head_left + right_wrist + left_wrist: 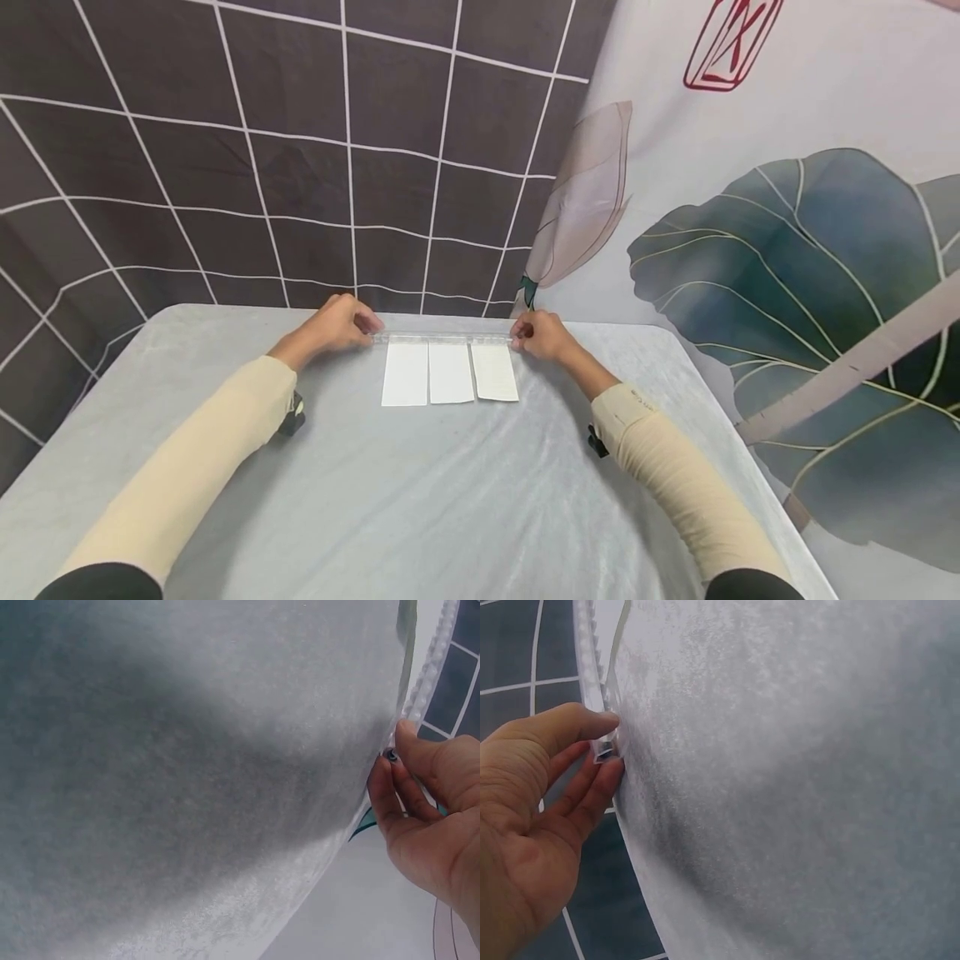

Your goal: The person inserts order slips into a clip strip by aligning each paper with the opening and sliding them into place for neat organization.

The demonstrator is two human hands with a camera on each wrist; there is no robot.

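A long, narrow, clear plastic tube (442, 337) lies across the far part of the table, with a bumpy row along its length. My left hand (339, 323) pinches its left end between thumb and fingers; in the left wrist view the squarish end of the tube (604, 753) shows between them. At the opposite end, my right hand (542, 333) pinches the tube, where a small dark round tip shows in the right wrist view. Three white paper slips, left (406, 373), middle (451, 373) and right (494, 372), lie side by side just below the tube.
A pale grey cloth covers the table (405, 500), whose far edge runs just behind the hands. Beyond it hangs a dark curtain (300, 167) with a white grid. On the right is a white hanging (795, 250) with a large leaf print.
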